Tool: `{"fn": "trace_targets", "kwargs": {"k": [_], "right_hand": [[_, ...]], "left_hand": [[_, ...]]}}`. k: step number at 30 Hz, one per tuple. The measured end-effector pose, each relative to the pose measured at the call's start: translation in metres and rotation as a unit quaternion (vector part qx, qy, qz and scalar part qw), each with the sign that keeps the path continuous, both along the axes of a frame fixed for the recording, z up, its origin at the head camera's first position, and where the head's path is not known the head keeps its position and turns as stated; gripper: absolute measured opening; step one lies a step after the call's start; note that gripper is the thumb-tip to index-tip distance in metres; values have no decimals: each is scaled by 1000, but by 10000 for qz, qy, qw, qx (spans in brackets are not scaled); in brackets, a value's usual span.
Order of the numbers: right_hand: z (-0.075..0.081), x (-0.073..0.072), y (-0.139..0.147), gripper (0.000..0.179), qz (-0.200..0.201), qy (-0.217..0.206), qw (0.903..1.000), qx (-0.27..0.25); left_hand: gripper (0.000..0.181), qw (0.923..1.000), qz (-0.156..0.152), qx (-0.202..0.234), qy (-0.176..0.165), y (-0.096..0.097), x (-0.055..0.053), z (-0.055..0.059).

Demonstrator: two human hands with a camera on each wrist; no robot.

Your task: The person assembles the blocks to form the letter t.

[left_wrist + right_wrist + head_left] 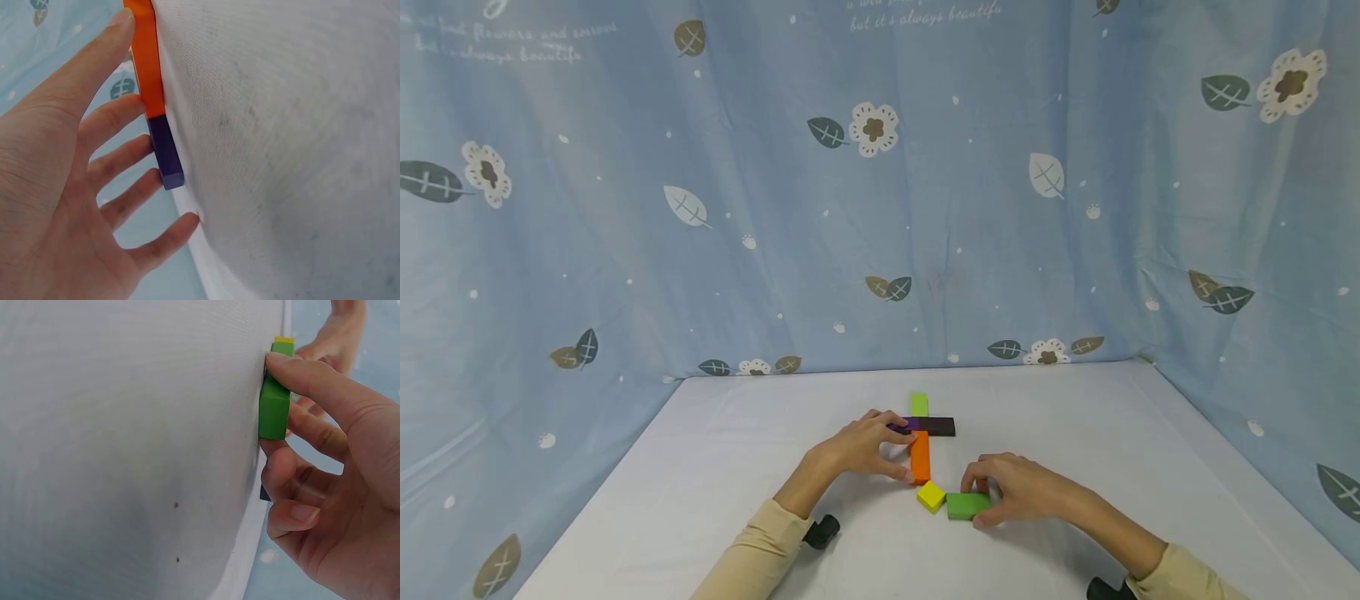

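In the head view, an orange block (920,457) lies lengthwise on the table, its far end against a dark block (937,427) and a purple block (907,424). A light green block (919,404) lies beyond them. My left hand (867,447) reaches along the left side of the row with fingers spread. Its thumb and index fingertips touch the orange block, and other fingertips rest by the purple block (164,150). My right hand (1018,485) pinches a green block (967,506) between thumb and fingers. Beside that block's left end sits a yellow block (932,497), turned at an angle.
A white cloth covers the table (737,433). Behind and along both sides hangs a blue curtain (955,208) with leaves and flowers. Black wrist mounts (822,532) sit below the wrists, close over the cloth.
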State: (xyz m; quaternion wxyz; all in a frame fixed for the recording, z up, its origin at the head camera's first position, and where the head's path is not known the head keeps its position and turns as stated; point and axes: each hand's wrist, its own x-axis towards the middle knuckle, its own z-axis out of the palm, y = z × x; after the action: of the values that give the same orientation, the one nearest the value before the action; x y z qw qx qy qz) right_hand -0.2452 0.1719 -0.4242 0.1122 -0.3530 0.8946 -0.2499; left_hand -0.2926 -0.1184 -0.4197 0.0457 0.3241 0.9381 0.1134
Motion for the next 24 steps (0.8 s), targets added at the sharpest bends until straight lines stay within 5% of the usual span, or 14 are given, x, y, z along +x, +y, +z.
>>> {"fn": "trace_targets", "kwargs": {"k": [24], "right_hand": [[0, 1, -4, 45, -177, -142, 9996, 189]], "left_hand": [[64, 9999, -112, 102, 3, -2, -8, 2]]}}
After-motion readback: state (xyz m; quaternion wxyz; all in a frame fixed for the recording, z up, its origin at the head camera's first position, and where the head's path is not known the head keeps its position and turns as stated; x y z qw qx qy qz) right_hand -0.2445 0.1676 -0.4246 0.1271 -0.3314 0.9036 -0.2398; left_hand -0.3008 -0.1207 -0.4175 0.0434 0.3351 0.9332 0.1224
